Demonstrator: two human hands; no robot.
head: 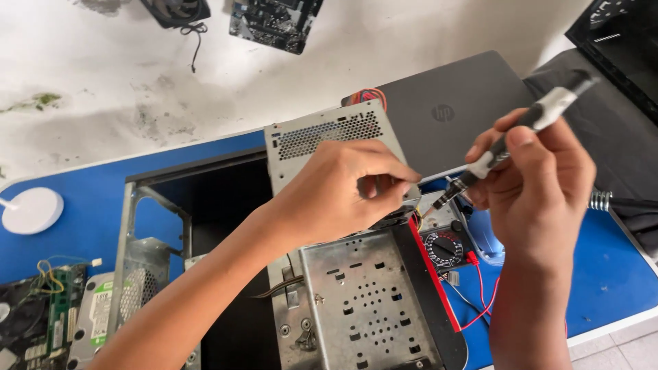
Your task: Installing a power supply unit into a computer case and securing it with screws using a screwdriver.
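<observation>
My left hand [343, 188] rests on a grey metal power supply box [327, 133] with a perforated grille, its fingers curled at the box's lower right corner. It sits in an open desktop computer case [363, 301]. My right hand [541, 185] grips a black and silver screwdriver [521, 133], held slanted with its tip pointing down-left toward the spot by my left fingertips. What the tip touches is hidden by the fingers.
A multimeter [444, 248] with red leads lies right of the case. A closed grey laptop [449, 109] sits behind. A hard drive [92, 318] and circuit boards lie at the left, a white round disc [31, 210] on the blue table [82, 199].
</observation>
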